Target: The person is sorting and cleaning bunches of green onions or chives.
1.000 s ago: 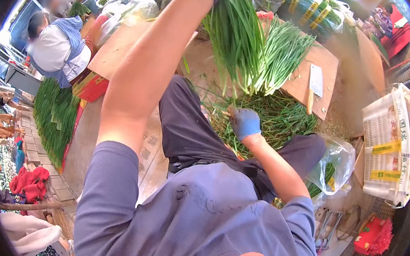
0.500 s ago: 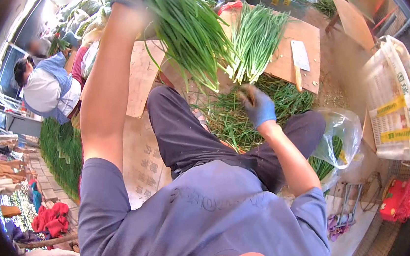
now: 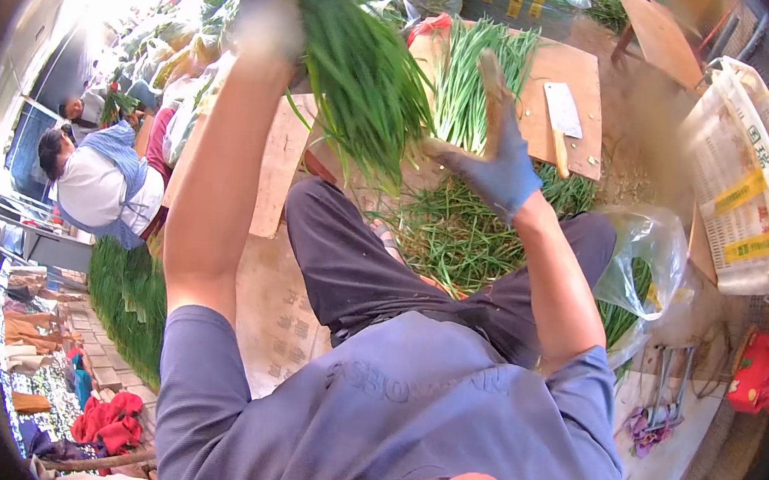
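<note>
My left hand (image 3: 273, 7), smeared by motion, is raised at the upper left and closed round a large bunch of Chinese chives (image 3: 363, 81). The cut ends hang down to the right, blurred. My right hand (image 3: 501, 159), in a blue glove with dirty fingers, is open, thumb and fingers spread, just in front of a second pile of chives (image 3: 470, 72). That pile lies on a wooden board (image 3: 549, 66). A cleaver (image 3: 564, 109) with a wooden handle rests on the board, right of my right hand.
Loose chive trimmings (image 3: 450, 237) cover the ground between my knees. A clear plastic bag (image 3: 642, 256) with greens stands by my right knee. White woven baskets (image 3: 742, 182) are at the right. A person (image 3: 108, 176) sits at the left near a heap of chives (image 3: 125, 294).
My right hand has risen toward the board, its fingers going from curled to spread. The bunch in my left hand has shifted slightly left, its lower ends lifting away from the pile.
</note>
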{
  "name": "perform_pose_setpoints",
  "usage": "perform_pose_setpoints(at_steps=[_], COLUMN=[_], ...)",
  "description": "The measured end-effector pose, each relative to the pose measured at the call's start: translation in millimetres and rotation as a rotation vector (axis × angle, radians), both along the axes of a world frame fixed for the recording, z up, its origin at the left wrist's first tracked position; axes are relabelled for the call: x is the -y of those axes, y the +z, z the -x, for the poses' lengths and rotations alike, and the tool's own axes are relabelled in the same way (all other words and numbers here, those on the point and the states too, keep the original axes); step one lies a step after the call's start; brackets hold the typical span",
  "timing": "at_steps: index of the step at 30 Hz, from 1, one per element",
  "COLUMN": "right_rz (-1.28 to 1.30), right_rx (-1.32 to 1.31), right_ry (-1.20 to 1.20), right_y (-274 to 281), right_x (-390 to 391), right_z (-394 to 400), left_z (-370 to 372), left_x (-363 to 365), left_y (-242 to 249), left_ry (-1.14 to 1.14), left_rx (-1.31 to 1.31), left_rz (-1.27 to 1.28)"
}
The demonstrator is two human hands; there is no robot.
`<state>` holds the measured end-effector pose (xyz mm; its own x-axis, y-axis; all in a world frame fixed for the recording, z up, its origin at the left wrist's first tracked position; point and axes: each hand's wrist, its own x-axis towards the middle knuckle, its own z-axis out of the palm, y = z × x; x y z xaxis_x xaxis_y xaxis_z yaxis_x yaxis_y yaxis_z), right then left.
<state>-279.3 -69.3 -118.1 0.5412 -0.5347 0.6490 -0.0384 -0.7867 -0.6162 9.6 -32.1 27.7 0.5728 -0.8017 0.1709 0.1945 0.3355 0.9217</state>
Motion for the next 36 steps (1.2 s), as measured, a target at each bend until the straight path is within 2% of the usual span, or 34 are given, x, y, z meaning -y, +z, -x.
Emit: perform_pose_setpoints(at_steps=[1, 2, 3, 4, 5, 6, 7, 8, 9, 10, 12, 14, 15, 17, 19, 21, 22, 23, 25, 28, 31, 34, 36], right_rz=[0.031, 0.062, -0.057, -0.115, -0.173, -0.378, -0.586, -0.612, -0.634, -0.649, -0.956, -0.907, -0.883, -0.942, -1.025, -1.119, -0.996, -0.967, -1.004, -1.043, -1.113, -1.098, -1.086], right_rx=[0.014, 0.027, 0.01, 0.107, 0.201, 0.179, 0.163, 0.262, 0.36, 0.458, 0.695, 0.811, 0.865, 0.78, 0.826, 1.011, 1.066, 1.078, 1.126, 1.104, 1.085, 1.091, 1.039], right_ry=[-0.002, -0.001, 0.039, 0.074, 0.109, 0.198, 0.261, 0.272, 0.285, 0.299, 0.374, 0.464, 0.627, 0.688, 0.653, 0.531, 0.369, 0.404, 0.36, 0.328, 0.39, 0.404, 0.39], right_y=[12, 23, 32, 30, 26, 19, 11, -5, -21, -33, -49, -37, -36, -44, -43, -39, -54, -63, -79, -96, -106, -115, -120], right_x=[1, 2, 2, 13, 20, 25, 30, 41, 52, 60, 79, 91, 102, 133, 138, 121, 135, 140, 140, 144, 143, 153, 155], right_z=[-13, -27, -39, -55, -67, -65, -63, -61, -59, -57, -21, 11, 33, 80, 107, 113, 120, 125, 134, 134, 125, 117, 118], left_z=[35, 65, 93, 112, 112, 149, 149, 177, 181, 196, 197, 193, 187, 173, 153, 130, 125, 121, 113, 135, 143, 153, 155], left_x=[1, 0, -1, 1, 13, 8, 39, 20, 47, 28, 41, 34, 19, -11, -34, -65, -79, -89, -97, -111, -105, -107, -114], left_y=[0, -2, -5, -5, -2, -2, -25, -18, -40, -24, -27, -18, -9, -1, -19, -50, -67, -88, -144, -170, -199, -194, -182], left_ry=[0.015, 0.023, 0.032, 0.041, 0.266, 0.25, -0.097, -0.144, -0.138, -0.277, -0.442, -0.538, -0.557, -0.609, -0.55, -0.287, -0.246, -0.206, -0.255, -0.19, 0.002, 0.01, 0.039], left_rx=[-0.034, 0.082, 0.196, 0.307, 1.075, 0.969, 0.973, 0.805, 0.901, 0.893, 0.852, 0.834, 0.84, 0.854, 0.734, 0.88, 0.677, 0.474, 0.279, 0.345, 0.678, 0.534, 0.617], left_rz=[-0.045, -0.062, -0.08, -0.096, -0.444, -0.393, -0.331, -0.152, -0.035, -0.049, 0.098, 0.196, 0.227, 0.297, 0.442, 0.233, 0.04, -0.153, -0.171, -0.356, -0.238, -0.231, -0.189])
